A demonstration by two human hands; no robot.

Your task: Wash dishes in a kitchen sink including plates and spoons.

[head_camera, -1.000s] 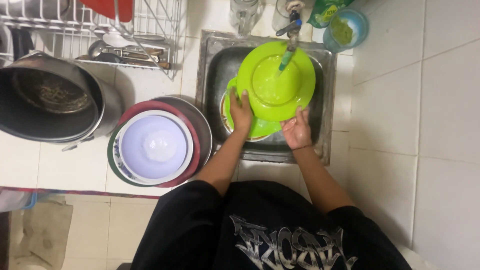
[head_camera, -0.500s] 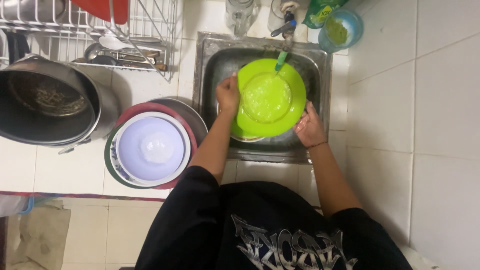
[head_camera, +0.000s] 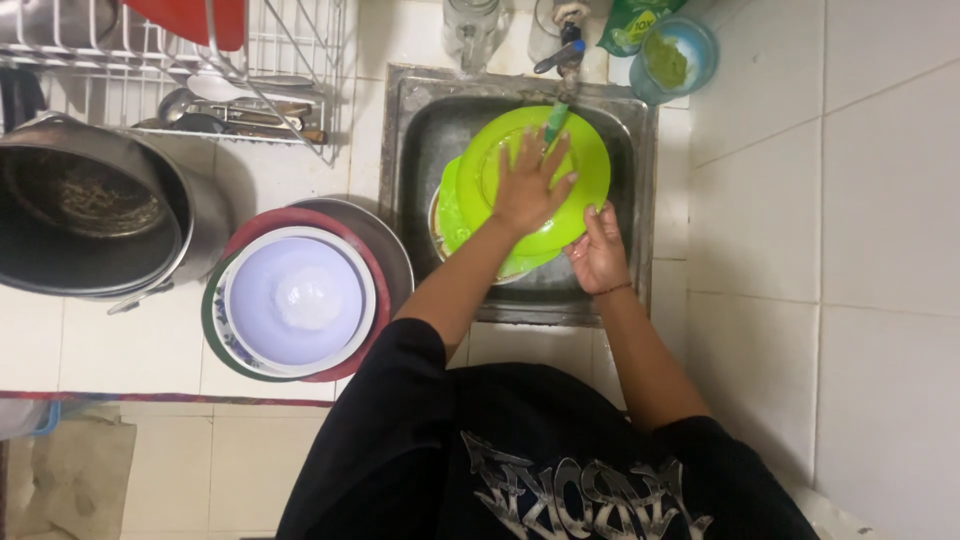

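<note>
- Over the steel sink, under the tap: lime-green plate, tilted, held above the basin.
- Left hand: palm flat on the plate's face, fingers spread. Grip not closed around anything, just pressing on the surface.
- Right hand: at the plate's lower right rim, fingers curled on the edge. Grip is clamped on the lime-green plate.
- Thin green stream or nozzle piece runs from the tap down to the plate's top edge, just beside the left fingertips; cannot tell which.
- Second green plate sits under the first, edge showing at left, lower in the sink.
- Behind the sink: blue cup with green stuff inside, green pouch touching it, clear glass jar left of the tap.
- Left of the sink, on the tiled table: stack of bowls, white one on top, red and dark green rims below, a steel one at the back.
- Further left: large steel pot, dirty inside.
- Top left: wire dish rack with spoons and ladles, near the pot.
- White tiled wall to the right.
</note>
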